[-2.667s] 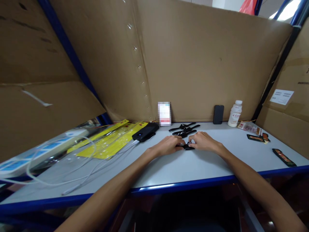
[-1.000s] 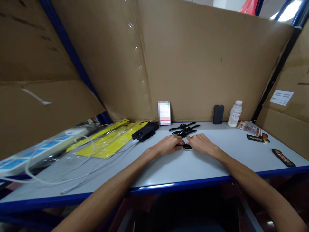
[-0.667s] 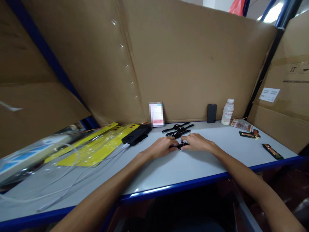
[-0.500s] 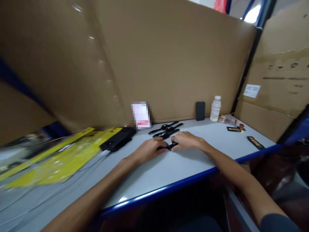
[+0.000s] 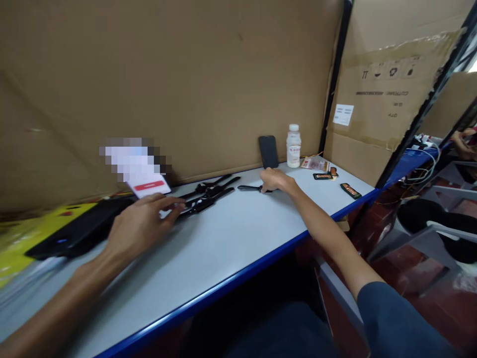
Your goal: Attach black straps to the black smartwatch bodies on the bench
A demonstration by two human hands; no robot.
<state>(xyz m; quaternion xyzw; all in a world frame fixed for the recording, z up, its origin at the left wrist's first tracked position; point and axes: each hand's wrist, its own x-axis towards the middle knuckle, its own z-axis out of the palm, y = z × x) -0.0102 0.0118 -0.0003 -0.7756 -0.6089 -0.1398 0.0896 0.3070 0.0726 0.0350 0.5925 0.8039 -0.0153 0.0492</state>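
My right hand (image 5: 274, 180) is closed over one end of a slim black strap-like piece (image 5: 249, 188) at the back of the table. Its other end sticks out to the left, low over the tabletop; my fingers cover the rest. Several similar black pieces (image 5: 204, 203), long and thin with thicker middles, lie side by side left of it. My left hand (image 5: 147, 219) is beside their near left ends, fingers half curled, with a gap between thumb and forefinger. I cannot tell whether its fingertips touch a piece. Just behind that hand leans a lit phone (image 5: 151, 186), partly blurred out.
A dark phone (image 5: 268, 151) and a white bottle (image 5: 293, 146) stand against the cardboard wall (image 5: 208, 99). Small dark-green packets (image 5: 350, 190) lie at the right. On the left are a black box (image 5: 85, 226) with cables and yellow packaging (image 5: 48, 223). Another person's arm (image 5: 464, 144) shows far right.
My hands, together before on one black piece, are now apart. The right hand has carried a piece right and back; the left has moved to the other pieces. The view has swung right.
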